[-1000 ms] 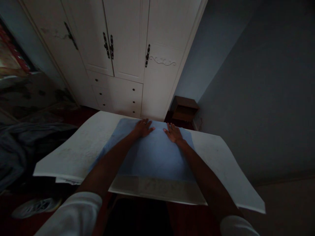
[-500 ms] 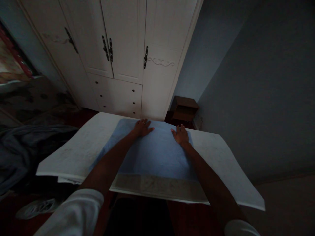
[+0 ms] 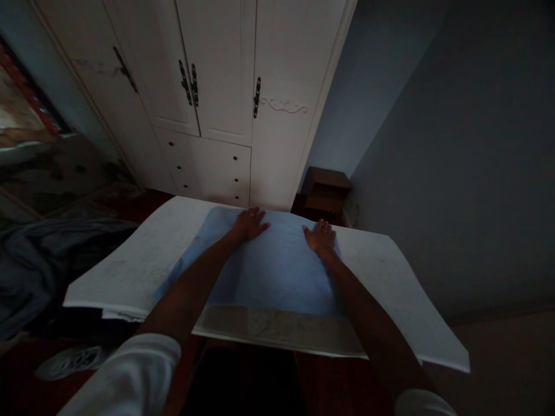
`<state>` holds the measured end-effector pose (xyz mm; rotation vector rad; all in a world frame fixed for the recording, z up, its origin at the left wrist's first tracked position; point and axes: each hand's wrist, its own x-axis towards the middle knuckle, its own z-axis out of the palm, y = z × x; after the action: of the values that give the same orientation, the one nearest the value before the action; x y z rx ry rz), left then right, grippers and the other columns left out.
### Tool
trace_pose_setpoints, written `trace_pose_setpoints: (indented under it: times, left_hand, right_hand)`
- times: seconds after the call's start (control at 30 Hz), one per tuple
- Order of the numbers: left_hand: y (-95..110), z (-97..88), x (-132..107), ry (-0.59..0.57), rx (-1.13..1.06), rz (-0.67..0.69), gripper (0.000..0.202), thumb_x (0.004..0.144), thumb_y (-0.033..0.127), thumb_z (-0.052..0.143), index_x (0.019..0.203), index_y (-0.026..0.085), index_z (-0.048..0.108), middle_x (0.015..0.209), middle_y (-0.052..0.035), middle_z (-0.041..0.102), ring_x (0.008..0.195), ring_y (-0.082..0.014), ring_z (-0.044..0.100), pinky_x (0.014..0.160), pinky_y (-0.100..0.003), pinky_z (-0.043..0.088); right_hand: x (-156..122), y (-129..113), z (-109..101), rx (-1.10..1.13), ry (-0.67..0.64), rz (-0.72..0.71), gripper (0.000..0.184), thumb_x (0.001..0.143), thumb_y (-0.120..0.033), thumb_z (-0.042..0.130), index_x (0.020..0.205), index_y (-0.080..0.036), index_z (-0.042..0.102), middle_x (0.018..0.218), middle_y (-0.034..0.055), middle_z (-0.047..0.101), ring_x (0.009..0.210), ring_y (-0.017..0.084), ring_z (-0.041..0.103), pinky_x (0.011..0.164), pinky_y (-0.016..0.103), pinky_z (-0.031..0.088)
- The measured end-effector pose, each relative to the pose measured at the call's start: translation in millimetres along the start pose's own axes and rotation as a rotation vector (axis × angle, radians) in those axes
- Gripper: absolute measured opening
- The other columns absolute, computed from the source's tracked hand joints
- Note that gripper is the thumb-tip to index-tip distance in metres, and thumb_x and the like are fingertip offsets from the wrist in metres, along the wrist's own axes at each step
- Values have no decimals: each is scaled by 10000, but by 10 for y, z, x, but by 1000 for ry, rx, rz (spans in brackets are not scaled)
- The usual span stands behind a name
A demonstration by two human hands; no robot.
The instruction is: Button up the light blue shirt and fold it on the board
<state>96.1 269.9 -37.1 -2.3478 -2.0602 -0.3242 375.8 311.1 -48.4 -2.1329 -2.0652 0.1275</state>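
A light blue cloth [image 3: 277, 266] lies spread over a white-topped table [image 3: 377, 277]. Near the cloth's far edge, my left hand [image 3: 250, 225] rests flat on it, fingers spread, with a ring on one finger. My right hand [image 3: 321, 236] lies palm down at the far right corner of the cloth, its fingers apart. Neither hand grips anything. Part of the cloth's left and right sides is hidden under my forearms.
Behind the table stands a white wardrobe [image 3: 217, 104] with dark handles and drawers. A small brown cabinet [image 3: 327, 188] is by the grey wall. Dark fabric [image 3: 39, 260] is heaped at the left, and a shoe [image 3: 71, 363] lies on the floor.
My right hand has shifted slightly to the right across the cloth's corner, and its fingers have spread a little. My left hand stays almost in place.
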Motion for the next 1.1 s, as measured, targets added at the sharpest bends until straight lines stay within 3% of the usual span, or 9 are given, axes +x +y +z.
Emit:
trace_pose_setpoints:
  times: [0.3, 0.4, 0.57, 0.73, 0.87, 0.97, 1.03, 1.1]
  left_hand:
    - [12, -23, -11, -19, 15, 2, 748, 920, 657, 182, 1482, 188, 337, 1563, -150, 279, 1439, -306, 250, 1159, -463, 167]
    - [35, -34, -16, -47, 27, -23, 729, 927, 641, 189, 1495, 200, 314, 1581, -150, 231, 1457, -326, 193, 1160, -512, 133]
    - [109, -66, -87, 9, 19, -91, 678, 950, 594, 185, 1498, 212, 297, 1595, -163, 167, 1472, -332, 127, 1143, -595, 77]
    - [28, -138, -220, 29, -62, -110, 717, 963, 554, 217, 1508, 88, 209, 1571, -223, 201, 1473, -301, 143, 1161, -505, 158]
    - [-229, -261, -480, 24, -100, -195, 694, 966, 528, 266, 1479, 60, 260, 1560, -234, 224, 1469, -289, 165, 1158, -438, 209]
    - [-402, -352, -799, 4, -89, -285, 660, 959, 522, 306, 1441, 72, 344, 1540, -234, 280, 1462, -342, 165, 1148, -537, 182]
    - [-443, -416, -1054, 67, -93, -312, 631, 963, 505, 307, 1434, 89, 360, 1532, -217, 311, 1465, -346, 147, 1148, -578, 148]
    - [-415, -495, -1333, 204, -125, -308, 617, 965, 487, 315, 1439, 94, 356, 1531, -195, 328, 1473, -309, 138, 1172, -539, 132]
  right_hand:
    - [-23, -16, -99, -33, -81, -30, 899, 924, -668, 136, 1521, 4, 124, 1585, 229, 123, 1465, 353, 99, 1162, 531, 74]
    - [-27, -4, -100, -29, -76, -40, 895, 926, -666, 130, 1520, 3, 135, 1584, 225, 136, 1463, 353, 104, 1162, 535, 69]
    - [-31, 12, -90, -18, -72, -52, 886, 926, -663, 123, 1518, -6, 168, 1577, 223, 172, 1458, 361, 121, 1159, 535, 74]
    - [-37, 9, -98, -21, -68, -48, 837, 944, -626, 125, 1514, -16, 195, 1571, 217, 200, 1456, 347, 138, 1160, 526, 81]
    - [-45, 18, -102, -19, -37, -53, 805, 954, -608, 159, 1504, -26, 241, 1558, 211, 245, 1447, 343, 176, 1158, 520, 110]
    - [-50, 21, -103, -23, -32, -52, 798, 954, -607, 169, 1501, -32, 254, 1555, 210, 256, 1443, 343, 192, 1156, 521, 125]
    - [-50, 17, -105, -28, -41, -52, 793, 954, -606, 172, 1500, -38, 261, 1554, 207, 260, 1443, 340, 195, 1156, 521, 130]
    - [-51, 10, -109, -32, -45, -50, 795, 953, -606, 178, 1497, -34, 265, 1551, 211, 263, 1442, 339, 199, 1154, 524, 135]
